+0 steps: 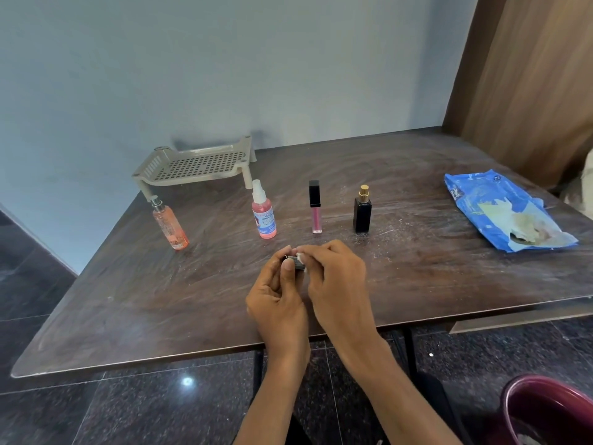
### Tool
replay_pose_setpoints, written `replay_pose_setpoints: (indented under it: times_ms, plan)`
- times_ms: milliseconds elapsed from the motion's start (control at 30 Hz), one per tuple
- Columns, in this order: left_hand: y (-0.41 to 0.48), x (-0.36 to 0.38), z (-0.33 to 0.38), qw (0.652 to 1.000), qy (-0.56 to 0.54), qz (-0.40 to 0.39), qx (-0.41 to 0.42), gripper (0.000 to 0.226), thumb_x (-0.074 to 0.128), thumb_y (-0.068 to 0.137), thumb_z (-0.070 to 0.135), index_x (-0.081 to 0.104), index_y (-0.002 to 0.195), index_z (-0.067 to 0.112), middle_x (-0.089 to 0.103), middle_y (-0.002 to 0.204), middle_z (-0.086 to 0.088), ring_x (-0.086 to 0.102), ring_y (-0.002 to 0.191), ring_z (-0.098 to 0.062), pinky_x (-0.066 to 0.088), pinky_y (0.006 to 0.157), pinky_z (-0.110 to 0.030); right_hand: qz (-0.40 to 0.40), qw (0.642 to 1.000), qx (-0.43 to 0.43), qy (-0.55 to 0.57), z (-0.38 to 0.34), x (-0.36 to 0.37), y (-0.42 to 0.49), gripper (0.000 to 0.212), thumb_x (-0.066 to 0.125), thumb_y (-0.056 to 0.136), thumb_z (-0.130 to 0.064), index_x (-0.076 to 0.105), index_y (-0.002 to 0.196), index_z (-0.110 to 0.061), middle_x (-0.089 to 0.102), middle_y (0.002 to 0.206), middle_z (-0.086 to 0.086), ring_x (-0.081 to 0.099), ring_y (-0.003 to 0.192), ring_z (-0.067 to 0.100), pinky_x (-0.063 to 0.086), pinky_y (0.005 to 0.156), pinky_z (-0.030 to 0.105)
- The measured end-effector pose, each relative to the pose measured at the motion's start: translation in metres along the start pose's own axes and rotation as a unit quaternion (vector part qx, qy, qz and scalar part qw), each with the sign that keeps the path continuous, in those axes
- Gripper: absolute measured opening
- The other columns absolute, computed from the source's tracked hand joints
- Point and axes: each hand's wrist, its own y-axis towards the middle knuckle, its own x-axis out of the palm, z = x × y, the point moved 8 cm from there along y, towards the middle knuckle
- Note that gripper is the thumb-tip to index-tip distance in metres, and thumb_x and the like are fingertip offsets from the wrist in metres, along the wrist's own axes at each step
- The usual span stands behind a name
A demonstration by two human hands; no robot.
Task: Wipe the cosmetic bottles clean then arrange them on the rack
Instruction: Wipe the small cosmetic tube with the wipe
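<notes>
Our left hand (pixel 277 300) grips a small black labelled cosmetic bottle (pixel 293 263) above the dark wooden worktop (pixel 128 300); our right hand (pixel 333 284) pinches a white wipe scrap (pixel 300 256) against it. We judge it light, stiff and slick, best held by its sides.

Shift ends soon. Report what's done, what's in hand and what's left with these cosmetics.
Done: nothing visible; the beige perforated plastic rack holds no bottles. In hand: the left hand grips a small black container while the right hand pinches a white wipe against it. Left: the peach pump bottle, pink spray bottle, pink lip-gloss tube and black square perfume bottle stand on the brown table, unracked.
</notes>
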Motion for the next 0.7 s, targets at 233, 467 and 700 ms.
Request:
replay_pose_setpoints:
  times_ms: [233,467,700]
  plan:
    - [0.001,0.002,-0.001,0.999,-0.035,-0.008,-0.003,0.018,0.056,0.099,0.006,0.071,0.109,0.007,0.077,0.101,-0.009,0.072,0.102,-0.019,0.059,0.089,-0.027,0.009,0.997,0.065,-0.04,0.045,-0.029,-0.007,0.015,0.062,0.093,-0.015,0.075,0.1,-0.017,0.061,0.08,-0.001,0.056,0.07,0.008,0.041,0.066,0.01]
    - [0.009,-0.002,0.01,0.997,-0.073,0.018,0.002,0.022,0.053,0.101,0.008,0.068,0.115,-0.001,0.075,0.099,-0.006,0.071,0.1,-0.016,0.059,0.09,-0.029,0.029,0.97,0.206,0.123,0.071,-0.054,-0.018,0.013,0.065,0.092,-0.025,0.075,0.099,-0.028,0.072,0.078,-0.016,0.066,0.076,-0.003,0.048,0.071,0.01]
    - [0.01,0.008,0.028,0.997,-0.078,-0.015,0.008,0.017,0.056,0.1,0.01,0.069,0.11,0.009,0.077,0.099,-0.001,0.071,0.101,-0.013,0.059,0.093,-0.033,0.022,0.849,0.339,0.404,0.073,-0.028,-0.031,0.01,0.072,0.085,-0.021,0.079,0.093,-0.022,0.074,0.094,0.009,0.061,0.074,0.007,0.053,0.092,0.032]
